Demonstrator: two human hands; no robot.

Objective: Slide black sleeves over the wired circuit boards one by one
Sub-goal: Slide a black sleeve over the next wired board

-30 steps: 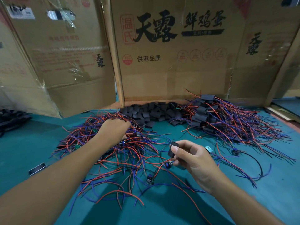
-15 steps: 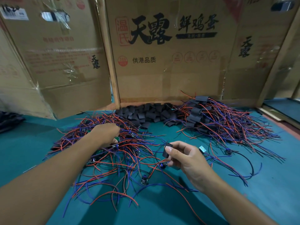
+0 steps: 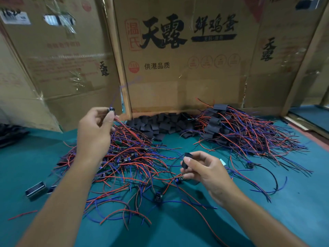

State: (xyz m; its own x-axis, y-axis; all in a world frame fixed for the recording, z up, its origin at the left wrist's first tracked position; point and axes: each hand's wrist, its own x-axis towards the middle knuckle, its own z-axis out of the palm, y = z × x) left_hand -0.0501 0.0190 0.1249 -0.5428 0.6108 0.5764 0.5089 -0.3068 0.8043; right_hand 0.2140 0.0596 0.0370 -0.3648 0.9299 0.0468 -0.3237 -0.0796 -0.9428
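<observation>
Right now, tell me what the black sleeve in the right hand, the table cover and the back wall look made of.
Black sleeve: matte, thin, soft tubing, probably heat-shrink plastic; it holds a flattened open shape.
Table cover: teal, dull, likely felt or a rubbery mat; no glare.
Back wall: brown printed cardboard, with creases and shiny clear tape.

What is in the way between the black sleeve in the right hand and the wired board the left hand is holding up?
Nothing visible: the black sleeve in the right hand and the wired board raised by the left hand have only open air between them, above the red and blue wire pile.
</observation>
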